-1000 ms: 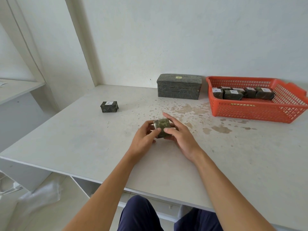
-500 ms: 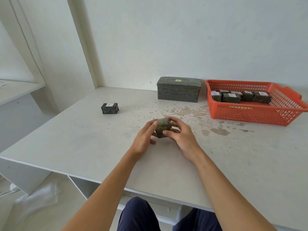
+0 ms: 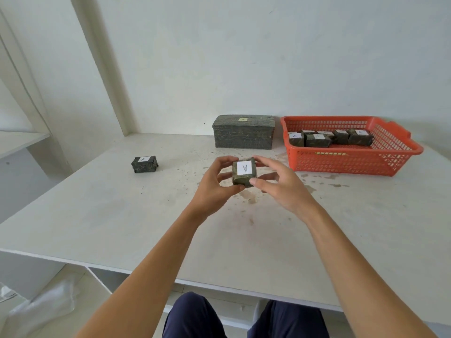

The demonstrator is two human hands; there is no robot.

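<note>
A: What are the hands doing?

B: Both hold one block (image 3: 244, 172), dark and wrapped, with a white label marked A turned up toward the camera.

A: How does the left hand take it?

B: The left hand (image 3: 212, 191) is curled round the block's left side, with the thumb on the near lower edge and the index finger hooked over the far top corner.

A: And the right?

B: The right hand (image 3: 285, 191) pinches the right side, thumb tip at the near corner and fingers bent over the far edge. Its fingers sit looser than the left's, half spread.

A: Where is the block?

B: Between the two hands, over the middle of the worktop (image 3: 122, 215), above a patch of stains. It looks lifted off the surface, though I cannot be sure.

A: What else is on the worktop?

B: A second block (image 3: 144, 164) with the same label lies well apart to the left. A large box (image 3: 244, 131) stands by the wall beyond the hands. Just right of it is a red basket (image 3: 351, 162) holding more blocks (image 3: 316, 140).
</note>
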